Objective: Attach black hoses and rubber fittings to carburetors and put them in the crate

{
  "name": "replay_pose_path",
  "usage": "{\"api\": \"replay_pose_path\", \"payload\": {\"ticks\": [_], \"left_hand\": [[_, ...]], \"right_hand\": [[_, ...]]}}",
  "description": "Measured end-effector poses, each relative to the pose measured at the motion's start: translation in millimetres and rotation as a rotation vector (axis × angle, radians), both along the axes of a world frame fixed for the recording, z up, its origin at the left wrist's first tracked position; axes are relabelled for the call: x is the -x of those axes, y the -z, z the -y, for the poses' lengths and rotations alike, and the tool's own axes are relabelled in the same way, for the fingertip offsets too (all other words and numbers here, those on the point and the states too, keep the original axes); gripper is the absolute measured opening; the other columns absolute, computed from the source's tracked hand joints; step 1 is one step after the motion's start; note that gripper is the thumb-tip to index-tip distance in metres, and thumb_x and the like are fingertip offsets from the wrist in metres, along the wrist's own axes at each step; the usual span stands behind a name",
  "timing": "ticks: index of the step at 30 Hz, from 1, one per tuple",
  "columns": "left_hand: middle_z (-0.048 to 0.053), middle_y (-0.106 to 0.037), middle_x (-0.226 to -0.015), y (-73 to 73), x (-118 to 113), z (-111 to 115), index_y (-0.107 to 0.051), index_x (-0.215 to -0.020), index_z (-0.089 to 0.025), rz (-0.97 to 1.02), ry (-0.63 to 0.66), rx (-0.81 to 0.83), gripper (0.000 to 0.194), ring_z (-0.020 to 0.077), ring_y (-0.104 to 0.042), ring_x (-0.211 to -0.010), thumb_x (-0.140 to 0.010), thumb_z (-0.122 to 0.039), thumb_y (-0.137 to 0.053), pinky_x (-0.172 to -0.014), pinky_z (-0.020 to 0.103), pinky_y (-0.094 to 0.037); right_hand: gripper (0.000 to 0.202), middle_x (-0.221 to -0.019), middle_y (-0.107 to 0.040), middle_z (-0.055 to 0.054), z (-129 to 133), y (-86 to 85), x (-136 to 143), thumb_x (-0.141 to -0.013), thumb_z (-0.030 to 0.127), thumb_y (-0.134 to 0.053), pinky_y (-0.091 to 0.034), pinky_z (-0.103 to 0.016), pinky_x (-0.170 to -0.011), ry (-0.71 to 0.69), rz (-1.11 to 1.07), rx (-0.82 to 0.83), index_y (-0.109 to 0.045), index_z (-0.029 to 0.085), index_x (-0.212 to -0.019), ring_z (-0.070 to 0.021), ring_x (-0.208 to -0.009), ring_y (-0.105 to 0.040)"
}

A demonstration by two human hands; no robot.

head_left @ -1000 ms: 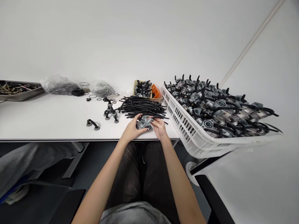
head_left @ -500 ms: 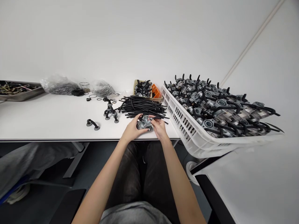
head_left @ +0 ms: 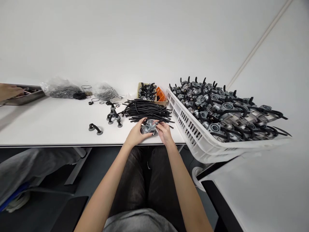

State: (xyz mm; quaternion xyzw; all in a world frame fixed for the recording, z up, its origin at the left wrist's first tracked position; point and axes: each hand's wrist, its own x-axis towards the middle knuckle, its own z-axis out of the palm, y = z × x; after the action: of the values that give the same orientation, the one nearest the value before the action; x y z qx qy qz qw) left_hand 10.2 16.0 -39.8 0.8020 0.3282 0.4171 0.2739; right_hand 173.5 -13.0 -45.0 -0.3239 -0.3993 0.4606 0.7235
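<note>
A silvery metal part is held just over the front edge of the white table. My left hand wraps around its left side, thumb in front. At its right side my right hand is closed, with thumb and index finger pinching a black hose that runs to the right. How the hose meets the part is too small to tell. Behind both hands lies a pile of black hoses. Several black fittings with grey rings stand left of the pile, and one curved piece lies farther left.
A white crate heaped with metal parts stands at the right. Behind the hoses are a small box of fittings and an orange piece. Plastic bags lie at the back left. Another person's hand is over a metal tray.
Another person's hand has come in at the far left over the metal tray. My hands keep nearly the same grip and place.
</note>
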Motion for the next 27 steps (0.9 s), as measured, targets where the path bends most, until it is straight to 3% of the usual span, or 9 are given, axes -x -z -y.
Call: {"api": "replay_pose_path", "payload": {"ticks": [14,27], "left_hand": [[0.011,-0.056,-0.137,-1.3,-0.1,1.2,-0.041,-0.136,-0.022,0.005,-0.004,0.024,0.077,0.0280,-0.053,-0.126,-0.070,-0.038,-0.076,-0.107,0.042,-0.040],[0.011,-0.056,-0.137,-1.9,0.6,0.9,-0.041,-0.135,-0.020,0.004,-0.011,0.032,0.075,0.0276,-0.052,-0.128,-0.071,-0.040,-0.075,-0.107,0.041,-0.040]], "right_hand": [[0.017,-0.082,-0.073,-0.002,1.3,-1.7,-1.9,-0.060,0.029,-0.077,-0.050,-0.035,-0.087,-0.011,0.031,-0.005,-0.075,0.023,-0.075,-0.0219,-0.085,-0.066],[0.034,-0.093,-0.076,-0.004,-1.1,5.8,-1.8,-0.062,0.034,-0.083,-0.050,-0.037,-0.093,0.029,0.058,-0.009,-0.075,0.023,-0.094,-0.0217,-0.095,-0.068]]}}
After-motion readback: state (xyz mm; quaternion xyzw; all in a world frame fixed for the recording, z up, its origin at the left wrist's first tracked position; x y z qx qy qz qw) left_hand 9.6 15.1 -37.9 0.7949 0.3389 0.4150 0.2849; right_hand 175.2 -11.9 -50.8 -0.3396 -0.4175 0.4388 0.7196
